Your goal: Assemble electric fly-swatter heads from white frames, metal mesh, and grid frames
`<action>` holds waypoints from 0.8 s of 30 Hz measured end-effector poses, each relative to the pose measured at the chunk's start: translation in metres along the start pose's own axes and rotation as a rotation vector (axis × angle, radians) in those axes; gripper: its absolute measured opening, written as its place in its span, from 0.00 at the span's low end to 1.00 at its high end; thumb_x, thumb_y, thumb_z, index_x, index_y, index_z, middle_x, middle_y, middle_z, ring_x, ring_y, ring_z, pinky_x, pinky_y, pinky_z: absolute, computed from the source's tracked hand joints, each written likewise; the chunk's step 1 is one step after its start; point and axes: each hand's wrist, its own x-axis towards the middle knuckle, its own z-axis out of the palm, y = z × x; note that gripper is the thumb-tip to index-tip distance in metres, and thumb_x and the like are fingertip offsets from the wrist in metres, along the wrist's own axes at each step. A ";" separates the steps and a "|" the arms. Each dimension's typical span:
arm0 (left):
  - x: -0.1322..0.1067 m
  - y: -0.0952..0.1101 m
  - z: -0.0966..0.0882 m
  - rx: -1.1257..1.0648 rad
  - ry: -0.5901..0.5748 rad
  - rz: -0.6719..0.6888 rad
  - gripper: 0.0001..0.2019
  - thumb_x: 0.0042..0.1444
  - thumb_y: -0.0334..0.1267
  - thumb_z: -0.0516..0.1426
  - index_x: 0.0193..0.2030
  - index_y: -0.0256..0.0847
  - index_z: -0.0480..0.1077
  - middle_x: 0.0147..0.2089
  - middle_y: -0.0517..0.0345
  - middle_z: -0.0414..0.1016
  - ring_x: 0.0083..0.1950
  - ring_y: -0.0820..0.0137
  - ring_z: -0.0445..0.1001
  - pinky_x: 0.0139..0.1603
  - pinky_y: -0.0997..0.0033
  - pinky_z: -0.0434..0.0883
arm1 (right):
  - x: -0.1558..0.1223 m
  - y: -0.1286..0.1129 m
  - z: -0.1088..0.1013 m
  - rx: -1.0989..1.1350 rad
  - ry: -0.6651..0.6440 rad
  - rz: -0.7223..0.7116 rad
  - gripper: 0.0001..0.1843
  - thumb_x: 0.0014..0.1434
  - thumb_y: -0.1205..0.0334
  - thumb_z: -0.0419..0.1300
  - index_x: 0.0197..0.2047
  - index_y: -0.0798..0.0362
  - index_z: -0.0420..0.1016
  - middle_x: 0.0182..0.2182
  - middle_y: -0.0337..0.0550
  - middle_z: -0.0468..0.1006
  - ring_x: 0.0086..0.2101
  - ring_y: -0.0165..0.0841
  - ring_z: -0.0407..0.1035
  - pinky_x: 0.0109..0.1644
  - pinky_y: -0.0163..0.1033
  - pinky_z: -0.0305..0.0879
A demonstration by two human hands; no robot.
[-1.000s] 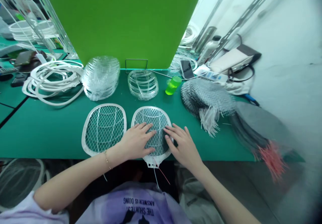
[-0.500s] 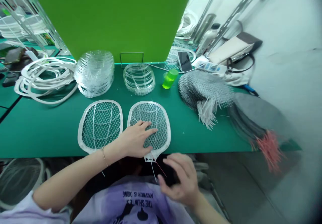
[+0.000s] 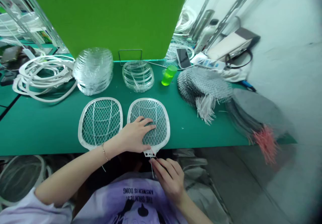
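Note:
My left hand (image 3: 137, 135) lies with spread fingers on the mesh of a white racket head (image 3: 168, 126), the kind seen on mosquito swatters. Its thumb rests near the narrow tab at the bottom of that frame. A thin red wire (image 3: 154, 152) and a white wire (image 3: 152, 169) come out at the tab, which overhangs the table's front edge. Just below it my right hand (image 3: 171, 178) is closed in a pinch at the red wire. To the left lies a second white racket head (image 3: 81, 125), partly under my left forearm, with its bottom end hidden.
Stacked clear plastic frames (image 3: 93, 71), a smaller clear stack (image 3: 138, 76) and a green bottle (image 3: 169, 75) stand behind. Silver mesh sheets (image 3: 206, 83) and grey mesh with red wires (image 3: 261, 106) lie right. White rings (image 3: 45, 76) lie left. A green panel (image 3: 108, 19) blocks the back.
My right hand has moved left and up to the wires and its fingers have closed into a pinch. My left hand stays on the racket head.

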 end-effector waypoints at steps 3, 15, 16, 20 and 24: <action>-0.001 0.001 -0.001 -0.030 -0.001 0.000 0.38 0.52 0.48 0.65 0.68 0.41 0.61 0.72 0.48 0.59 0.71 0.49 0.55 0.65 0.50 0.65 | 0.002 -0.002 0.001 0.045 -0.020 -0.007 0.14 0.60 0.73 0.64 0.50 0.53 0.77 0.37 0.43 0.84 0.35 0.33 0.76 0.41 0.41 0.70; -0.002 0.002 -0.002 -0.046 -0.029 -0.014 0.33 0.53 0.45 0.64 0.67 0.43 0.65 0.73 0.47 0.57 0.72 0.47 0.55 0.67 0.48 0.62 | 0.006 -0.001 -0.002 0.059 -0.079 -0.023 0.12 0.61 0.72 0.58 0.45 0.50 0.77 0.39 0.45 0.82 0.42 0.37 0.74 0.45 0.43 0.68; -0.002 0.002 -0.003 -0.045 -0.023 -0.019 0.33 0.53 0.46 0.64 0.66 0.43 0.66 0.72 0.47 0.58 0.71 0.47 0.57 0.67 0.48 0.63 | 0.007 -0.003 -0.005 0.088 -0.079 0.007 0.12 0.60 0.71 0.58 0.46 0.51 0.76 0.41 0.47 0.81 0.43 0.38 0.74 0.46 0.44 0.69; -0.001 0.002 -0.007 -0.058 -0.037 0.001 0.31 0.54 0.43 0.62 0.66 0.42 0.67 0.71 0.45 0.60 0.70 0.49 0.59 0.67 0.49 0.62 | 0.006 -0.009 -0.012 0.227 -0.016 0.303 0.13 0.59 0.65 0.61 0.48 0.55 0.72 0.39 0.51 0.77 0.40 0.40 0.74 0.42 0.45 0.74; -0.005 -0.002 -0.009 -0.093 -0.091 0.042 0.34 0.53 0.44 0.64 0.68 0.49 0.64 0.75 0.45 0.52 0.75 0.45 0.50 0.69 0.43 0.57 | 0.009 -0.014 -0.013 0.327 -0.100 0.461 0.09 0.63 0.69 0.61 0.46 0.52 0.75 0.32 0.42 0.77 0.30 0.31 0.72 0.34 0.36 0.73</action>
